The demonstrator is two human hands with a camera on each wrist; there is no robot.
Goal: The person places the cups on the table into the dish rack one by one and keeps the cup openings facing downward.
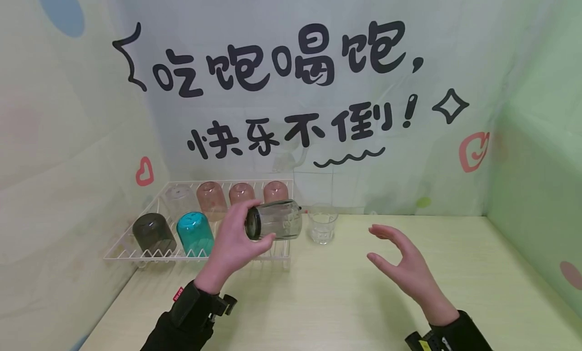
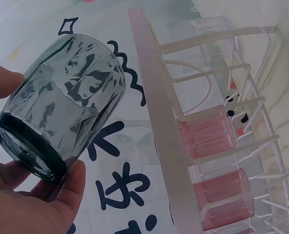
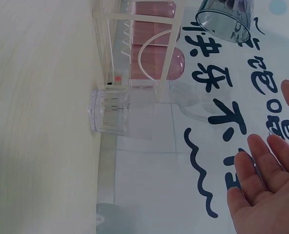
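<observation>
My left hand grips a smoky grey glass cup between thumb and fingers. The cup lies on its side in the air, just in front of the dish rack's right end. In the left wrist view, its thick dark base sits nearest the palm and its faceted wall points away. Off to the right, my right hand hovers over the table with thumb and fingers apart, holding nothing. Between the hands, further back, a clear glass stands upright on the table.
A white wire dish rack stands at the back left. Upside down in it are a dark grey cup, a turquoise cup, several pink cups and a clear one. The pale table meets a printed cloth backdrop.
</observation>
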